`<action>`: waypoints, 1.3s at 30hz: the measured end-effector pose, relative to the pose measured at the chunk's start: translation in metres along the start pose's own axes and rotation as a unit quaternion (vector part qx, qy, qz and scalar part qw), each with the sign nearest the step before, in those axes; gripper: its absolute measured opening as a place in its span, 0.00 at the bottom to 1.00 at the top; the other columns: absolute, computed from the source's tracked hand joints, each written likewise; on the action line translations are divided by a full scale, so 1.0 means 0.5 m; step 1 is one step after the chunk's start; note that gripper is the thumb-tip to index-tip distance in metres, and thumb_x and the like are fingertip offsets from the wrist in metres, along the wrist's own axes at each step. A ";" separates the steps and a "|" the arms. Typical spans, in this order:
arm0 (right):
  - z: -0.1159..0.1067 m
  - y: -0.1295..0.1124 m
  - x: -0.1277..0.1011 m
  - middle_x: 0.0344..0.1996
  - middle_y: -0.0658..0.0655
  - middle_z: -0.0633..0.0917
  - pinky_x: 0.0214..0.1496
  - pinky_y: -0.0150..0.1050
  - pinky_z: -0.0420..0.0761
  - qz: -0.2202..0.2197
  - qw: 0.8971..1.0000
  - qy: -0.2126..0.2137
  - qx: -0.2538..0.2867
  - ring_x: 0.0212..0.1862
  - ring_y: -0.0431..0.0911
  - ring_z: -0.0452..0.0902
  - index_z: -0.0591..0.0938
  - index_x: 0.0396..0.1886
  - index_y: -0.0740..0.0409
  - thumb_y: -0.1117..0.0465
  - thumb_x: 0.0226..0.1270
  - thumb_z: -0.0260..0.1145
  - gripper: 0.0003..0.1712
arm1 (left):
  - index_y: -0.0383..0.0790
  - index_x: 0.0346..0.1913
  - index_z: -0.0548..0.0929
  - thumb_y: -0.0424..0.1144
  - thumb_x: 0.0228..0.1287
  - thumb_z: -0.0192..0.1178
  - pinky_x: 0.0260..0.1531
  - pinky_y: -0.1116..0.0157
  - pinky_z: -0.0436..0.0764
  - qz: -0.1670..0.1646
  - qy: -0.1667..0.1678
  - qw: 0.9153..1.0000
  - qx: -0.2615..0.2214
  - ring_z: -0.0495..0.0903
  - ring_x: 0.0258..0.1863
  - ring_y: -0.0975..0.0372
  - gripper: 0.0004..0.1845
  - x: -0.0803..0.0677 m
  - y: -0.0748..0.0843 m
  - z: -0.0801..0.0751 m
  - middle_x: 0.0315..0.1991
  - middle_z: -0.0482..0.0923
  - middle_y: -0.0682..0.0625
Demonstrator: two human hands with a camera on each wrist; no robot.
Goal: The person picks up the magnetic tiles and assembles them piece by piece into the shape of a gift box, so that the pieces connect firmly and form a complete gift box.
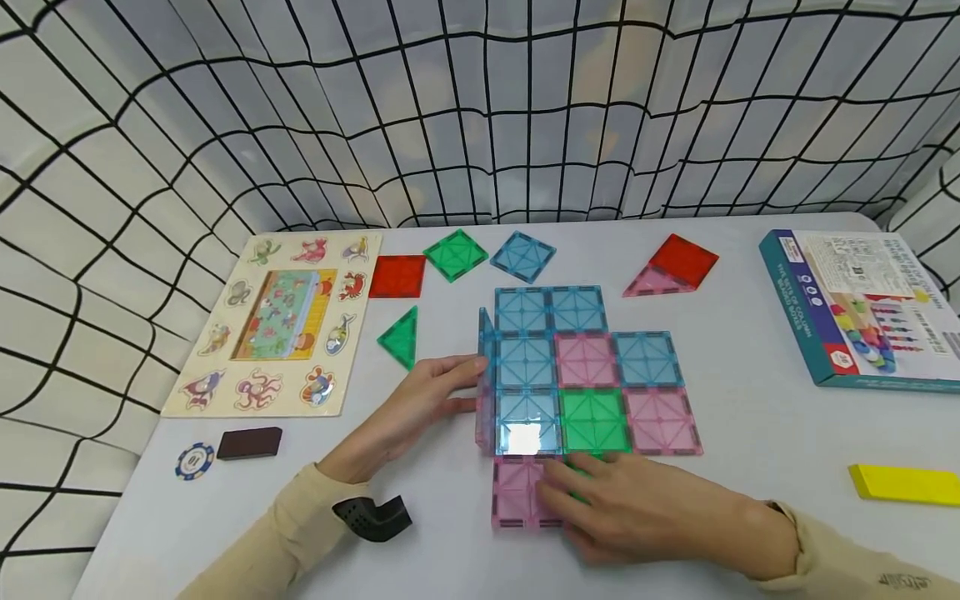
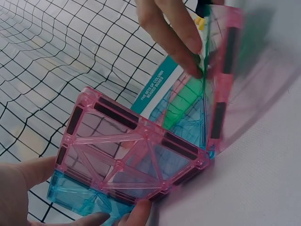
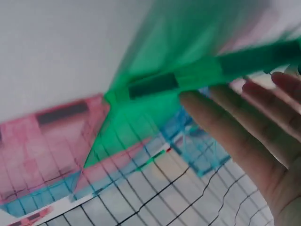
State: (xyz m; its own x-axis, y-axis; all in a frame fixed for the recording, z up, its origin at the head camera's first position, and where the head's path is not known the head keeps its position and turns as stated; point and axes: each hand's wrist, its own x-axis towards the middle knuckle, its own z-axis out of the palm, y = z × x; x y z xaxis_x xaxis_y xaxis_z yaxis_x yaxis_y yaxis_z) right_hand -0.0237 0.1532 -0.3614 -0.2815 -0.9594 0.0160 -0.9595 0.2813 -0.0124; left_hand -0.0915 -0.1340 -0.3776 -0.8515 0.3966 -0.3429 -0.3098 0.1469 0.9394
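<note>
A flat layout of square magnetic tiles lies on the table, with blue tiles (image 1: 522,360), pink tiles (image 1: 663,420) and green tiles (image 1: 596,418). Along its left side a blue tile (image 1: 486,333) and a pink tile (image 2: 117,160) stand upright. My left hand (image 1: 420,408) touches these standing tiles with its fingertips, from the outer side. At the near row, my right hand (image 1: 637,508) lies over a green tile (image 3: 136,117) beside a pink tile (image 1: 517,492). Its fingers (image 3: 235,132) are extended and touch the green tile, mostly hidden from above.
Loose tiles lie beyond the layout: red (image 1: 397,277), green (image 1: 456,255), blue (image 1: 523,257), and a green triangle (image 1: 401,337). An animal puzzle board (image 1: 360,258) lies left, near a poker chip (image 1: 195,461). Right are a box (image 1: 862,312) and a yellow block (image 1: 903,485). Black netting surrounds the table.
</note>
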 end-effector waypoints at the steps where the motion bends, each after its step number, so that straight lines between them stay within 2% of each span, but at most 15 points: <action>1: -0.006 0.003 -0.002 0.53 0.49 0.85 0.43 0.33 0.88 -0.006 1.000 0.013 0.005 0.51 0.43 0.85 0.80 0.63 0.50 0.47 0.75 0.67 0.23 | 0.28 0.74 0.71 0.47 0.84 0.51 0.61 0.59 0.82 0.002 -0.001 1.000 0.002 0.74 0.69 0.46 0.29 0.000 0.001 -0.001 0.71 0.74 0.38; 4: -0.021 0.014 -0.010 0.45 0.47 0.86 0.37 0.27 0.85 -0.021 0.999 0.047 -0.008 0.43 0.39 0.84 0.82 0.58 0.51 0.49 0.70 0.73 0.21 | 0.27 0.74 0.70 0.47 0.84 0.50 0.61 0.59 0.82 0.004 0.001 1.000 0.005 0.74 0.69 0.45 0.29 -0.002 0.003 -0.002 0.71 0.73 0.37; 7: -0.032 0.024 -0.015 0.41 0.47 0.87 0.35 0.25 0.84 -0.022 0.998 0.063 -0.013 0.39 0.38 0.84 0.83 0.55 0.53 0.51 0.66 0.77 0.22 | 0.26 0.74 0.69 0.46 0.84 0.49 0.60 0.60 0.83 0.005 0.009 1.000 0.007 0.75 0.68 0.44 0.29 -0.003 0.006 -0.002 0.71 0.73 0.34; 11: -0.040 0.036 -0.016 0.35 0.46 0.87 0.32 0.23 0.80 -0.002 0.995 0.098 0.001 0.34 0.37 0.84 0.83 0.53 0.53 0.54 0.63 0.80 0.22 | 0.26 0.75 0.68 0.45 0.84 0.50 0.58 0.62 0.84 0.004 0.018 1.000 0.011 0.77 0.66 0.45 0.29 -0.005 0.010 0.001 0.70 0.73 0.34; 15: -0.040 0.047 -0.012 0.29 0.46 0.86 0.27 0.22 0.76 0.023 0.990 0.139 0.002 0.28 0.37 0.81 0.85 0.48 0.54 0.58 0.60 0.81 0.18 | 0.27 0.75 0.68 0.46 0.84 0.50 0.58 0.59 0.84 0.016 0.011 1.000 0.017 0.77 0.66 0.45 0.29 -0.004 0.010 0.003 0.70 0.74 0.35; 20: -0.041 0.056 -0.008 0.30 0.47 0.89 0.29 0.22 0.78 0.067 0.987 0.145 0.021 0.29 0.38 0.85 0.88 0.47 0.55 0.57 0.61 0.81 0.16 | 0.28 0.76 0.67 0.46 0.84 0.50 0.59 0.57 0.83 0.026 0.003 0.999 0.025 0.76 0.68 0.44 0.30 -0.005 0.013 0.009 0.71 0.73 0.36; 23: -0.041 0.059 -0.008 0.30 0.47 0.90 0.30 0.23 0.80 0.080 0.985 0.148 0.029 0.30 0.38 0.86 0.89 0.46 0.54 0.57 0.62 0.80 0.14 | 0.28 0.76 0.66 0.46 0.84 0.51 0.58 0.56 0.84 0.024 0.010 0.999 0.030 0.75 0.68 0.44 0.30 -0.006 0.015 0.013 0.71 0.73 0.36; 25: -0.042 0.061 -0.011 0.31 0.46 0.90 0.30 0.24 0.81 0.083 0.984 0.153 0.030 0.30 0.38 0.86 0.89 0.46 0.54 0.54 0.69 0.75 0.11 | 0.29 0.77 0.66 0.46 0.83 0.52 0.58 0.56 0.84 0.022 0.013 0.999 0.032 0.75 0.69 0.44 0.31 -0.006 0.016 0.014 0.71 0.72 0.36; 28: -0.049 0.070 -0.023 0.34 0.46 0.90 0.31 0.26 0.83 0.108 0.978 0.165 0.061 0.31 0.37 0.86 0.89 0.47 0.54 0.49 0.79 0.65 0.14 | 0.29 0.77 0.65 0.46 0.83 0.53 0.59 0.56 0.83 0.018 0.014 0.999 0.032 0.74 0.69 0.44 0.31 -0.007 0.017 0.016 0.72 0.71 0.36; 31: -0.063 0.097 -0.050 0.38 0.46 0.91 0.34 0.29 0.85 0.165 0.963 0.180 0.118 0.35 0.37 0.87 0.88 0.49 0.54 0.51 0.80 0.63 0.14 | 0.30 0.77 0.65 0.47 0.83 0.53 0.60 0.56 0.83 0.016 0.016 0.999 0.033 0.73 0.69 0.44 0.31 -0.007 0.016 0.018 0.72 0.71 0.36; 33: -0.071 0.124 -0.075 0.44 0.48 0.91 0.40 0.35 0.87 0.219 0.945 0.175 0.169 0.40 0.40 0.87 0.87 0.53 0.54 0.57 0.76 0.69 0.12 | 0.30 0.77 0.65 0.47 0.83 0.53 0.60 0.56 0.83 0.013 0.019 0.999 0.035 0.74 0.69 0.45 0.31 -0.008 0.015 0.019 0.72 0.71 0.36; 36: -0.068 0.171 -0.116 0.55 0.54 0.87 0.51 0.50 0.88 0.300 0.910 0.153 0.244 0.52 0.48 0.85 0.84 0.60 0.57 0.61 0.75 0.68 0.17 | 0.31 0.77 0.65 0.48 0.83 0.53 0.60 0.56 0.83 0.010 0.028 0.999 0.043 0.74 0.68 0.45 0.31 -0.010 0.012 0.021 0.71 0.71 0.37; 39: -0.044 0.207 -0.156 0.66 0.64 0.79 0.57 0.62 0.84 0.368 0.863 0.110 0.327 0.63 0.62 0.78 0.76 0.70 0.62 0.59 0.81 0.62 0.23 | 0.32 0.78 0.63 0.48 0.82 0.53 0.60 0.56 0.83 0.007 0.043 0.997 0.059 0.76 0.67 0.46 0.32 -0.016 0.009 0.026 0.70 0.71 0.36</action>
State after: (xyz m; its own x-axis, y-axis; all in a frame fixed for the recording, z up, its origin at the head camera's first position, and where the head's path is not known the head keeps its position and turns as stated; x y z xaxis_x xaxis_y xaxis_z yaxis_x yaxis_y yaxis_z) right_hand -0.1012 0.2575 -0.3417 -0.8774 -0.4774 -0.0477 -0.3306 0.6737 -0.6610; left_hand -0.0804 -0.1249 -0.3707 -0.8903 0.3213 -0.3228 -0.2493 0.2492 0.9358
